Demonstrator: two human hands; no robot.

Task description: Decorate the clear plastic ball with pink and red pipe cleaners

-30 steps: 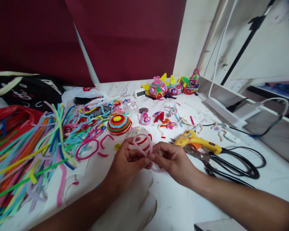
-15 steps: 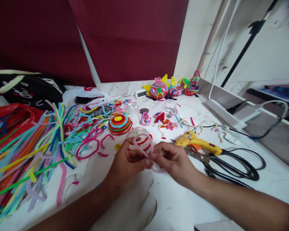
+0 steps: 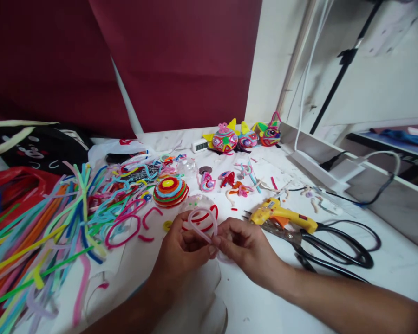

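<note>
My left hand (image 3: 181,248) and my right hand (image 3: 245,248) meet at the middle of the white table (image 3: 334,283), both pinching a pale pink pipe cleaner (image 3: 204,221) bent into a loop. The loop arches up between the thumbs. Just behind it lies a clear half-sphere (image 3: 202,208) with red strips on it. A striped dome of wound pipe cleaners (image 3: 170,191) sits to the left of that.
A big heap of coloured pipe cleaners (image 3: 48,222) covers the left side. A yellow glue gun (image 3: 282,214) and black scissors (image 3: 334,243) lie right of my hands. Three decorated balls (image 3: 244,137) and a small digital clock (image 3: 199,145) stand at the back. Cables and a power strip (image 3: 316,164) run along the right.
The view has tilted slightly, so everything sits a little lower in the picture. My hands keep the same pinch on the pink loop with little change in its shape.
</note>
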